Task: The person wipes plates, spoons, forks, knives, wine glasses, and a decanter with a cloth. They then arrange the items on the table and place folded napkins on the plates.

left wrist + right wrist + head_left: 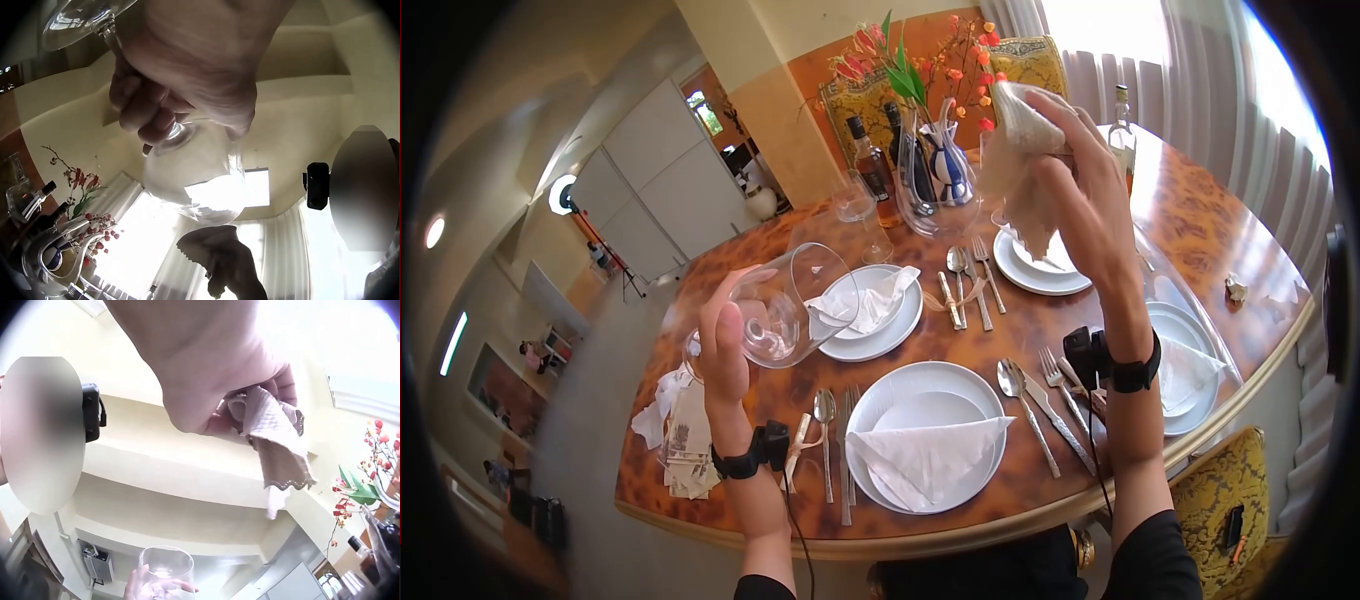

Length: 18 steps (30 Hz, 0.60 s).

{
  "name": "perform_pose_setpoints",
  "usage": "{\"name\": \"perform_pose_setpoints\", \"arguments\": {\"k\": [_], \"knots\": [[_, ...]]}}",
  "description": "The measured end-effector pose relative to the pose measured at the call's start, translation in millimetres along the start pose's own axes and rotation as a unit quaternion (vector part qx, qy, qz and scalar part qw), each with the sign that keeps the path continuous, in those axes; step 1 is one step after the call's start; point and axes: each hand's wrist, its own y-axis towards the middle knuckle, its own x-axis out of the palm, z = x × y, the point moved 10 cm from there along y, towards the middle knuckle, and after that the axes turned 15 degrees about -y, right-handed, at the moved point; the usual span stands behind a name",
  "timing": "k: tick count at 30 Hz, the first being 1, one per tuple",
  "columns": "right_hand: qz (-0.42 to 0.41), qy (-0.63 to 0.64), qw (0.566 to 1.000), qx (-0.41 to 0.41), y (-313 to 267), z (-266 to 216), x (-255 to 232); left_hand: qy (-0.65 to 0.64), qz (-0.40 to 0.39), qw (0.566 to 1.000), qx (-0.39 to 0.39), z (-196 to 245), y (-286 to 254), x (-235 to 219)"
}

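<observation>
Toward the table's (1200,230) left edge, the left hand (725,345) grips a clear glass (795,305), the right hand (1093,200) pinching a cloth (1018,165).

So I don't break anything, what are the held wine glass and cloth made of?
Wine glass: probably clear, glossy glass; you see through it and light glints.
Cloth: matte, textured fabric, seen in its soft drooping folds; maybe cotton, I can't tell.

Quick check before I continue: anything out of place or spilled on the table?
The small crumpled scrap near the right edge of the table looks odd, lying apart from the plates. I see no spill.
</observation>
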Motion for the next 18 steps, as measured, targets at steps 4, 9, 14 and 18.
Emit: {"name": "perform_pose_setpoints", "arguments": {"k": [4,9,14,18], "knots": [[0.001,-0.068,0.995,-0.073,-6,-19,0,-0.033,0.003,0.999,-0.03,-6,-1,14],[-0.15,0.026,0.963,-0.223,-63,-106,58,0.004,-0.031,0.998,-0.048,-11,-3,31],[-0.126,0.107,0.982,-0.087,-74,-89,78,-0.17,0.056,0.978,-0.112,-63,-13,1],[-0.121,0.134,0.971,-0.157,-81,-99,77,-0.172,0.008,0.975,-0.142,-58,-14,10]]}}
